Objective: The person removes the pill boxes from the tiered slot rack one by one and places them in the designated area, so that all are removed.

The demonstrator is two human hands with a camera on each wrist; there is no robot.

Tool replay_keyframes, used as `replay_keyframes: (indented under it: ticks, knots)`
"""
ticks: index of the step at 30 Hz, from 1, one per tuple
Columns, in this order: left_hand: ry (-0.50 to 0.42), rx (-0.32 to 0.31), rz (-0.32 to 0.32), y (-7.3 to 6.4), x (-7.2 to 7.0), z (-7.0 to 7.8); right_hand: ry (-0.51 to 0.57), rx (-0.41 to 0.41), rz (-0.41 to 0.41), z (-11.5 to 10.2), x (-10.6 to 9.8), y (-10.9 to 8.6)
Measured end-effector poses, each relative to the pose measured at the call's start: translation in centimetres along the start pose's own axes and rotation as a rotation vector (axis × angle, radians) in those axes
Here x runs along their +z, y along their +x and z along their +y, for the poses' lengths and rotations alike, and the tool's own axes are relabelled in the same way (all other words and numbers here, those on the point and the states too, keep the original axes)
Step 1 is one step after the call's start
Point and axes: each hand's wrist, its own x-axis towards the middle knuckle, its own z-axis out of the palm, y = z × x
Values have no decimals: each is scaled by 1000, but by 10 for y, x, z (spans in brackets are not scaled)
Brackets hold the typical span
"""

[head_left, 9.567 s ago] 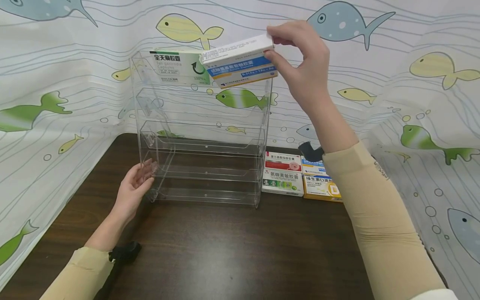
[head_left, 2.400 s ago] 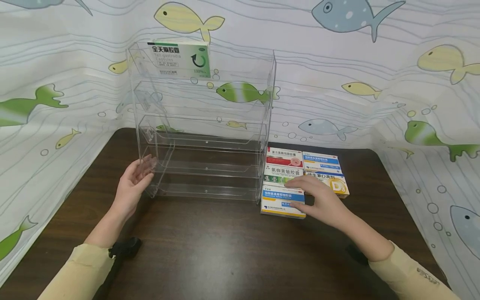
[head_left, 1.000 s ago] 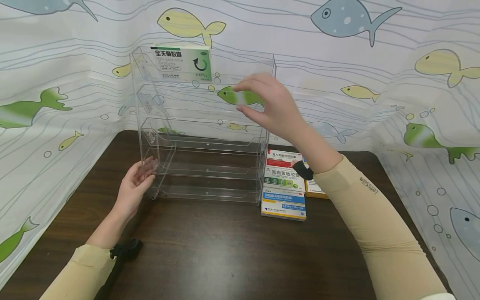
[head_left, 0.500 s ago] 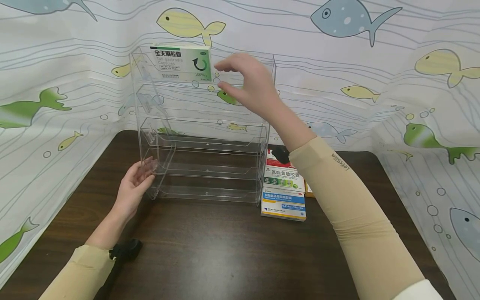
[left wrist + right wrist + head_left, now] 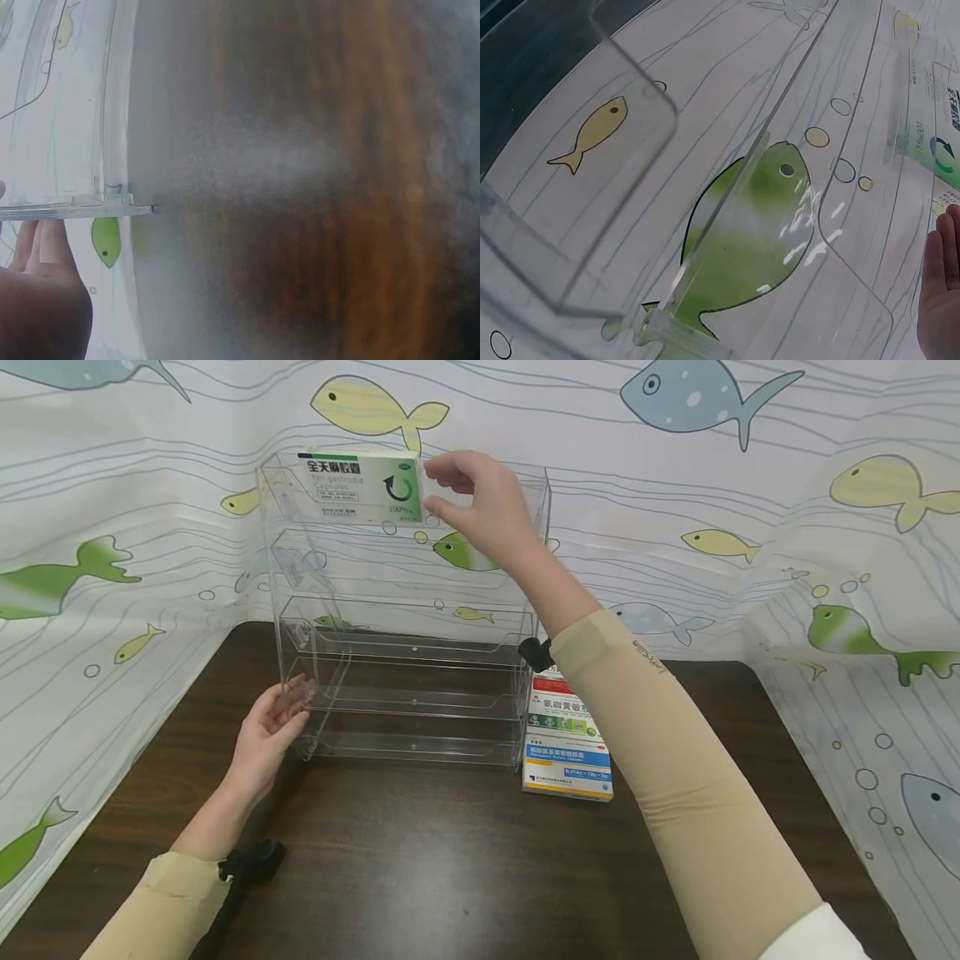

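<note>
A clear tiered display rack (image 5: 412, 700) stands on the table. My left hand (image 5: 266, 731) grips its lower left side panel, thumb and fingers on either side. In the left wrist view, that hand (image 5: 45, 307) lies against the clear panel (image 5: 82, 208). On the top tier, at the left, a white and green capsule box (image 5: 363, 489) stands upright. My right hand (image 5: 487, 502) is at the box's right end, thumb and fingers apart and fingertips close to its edge. In the right wrist view, the hand (image 5: 939, 292) shows at the right edge, below the box (image 5: 934, 127).
Right of the rack, medicine boxes lie flat in a column: a blue and white box (image 5: 567, 768) in front, a green and white box (image 5: 558, 714) behind it. My right forearm (image 5: 660, 760) hides others there. A fish-patterned sheet (image 5: 750, 485) lines the back and sides.
Earlier the right hand held a blue and white box by the top tier; then it lay on the table under that hand. Since then the right hand has risen leftward to the green box.
</note>
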Motion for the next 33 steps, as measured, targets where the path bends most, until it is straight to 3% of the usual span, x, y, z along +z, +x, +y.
replay_keyframes:
  ticks: [15, 33]
  knots:
    - [9, -9, -4, 1, -1, 0, 56, 99, 40, -4, 10, 15]
    - [-26, 4, 20, 1, 2, 0, 152, 129, 33, -5, 16, 19]
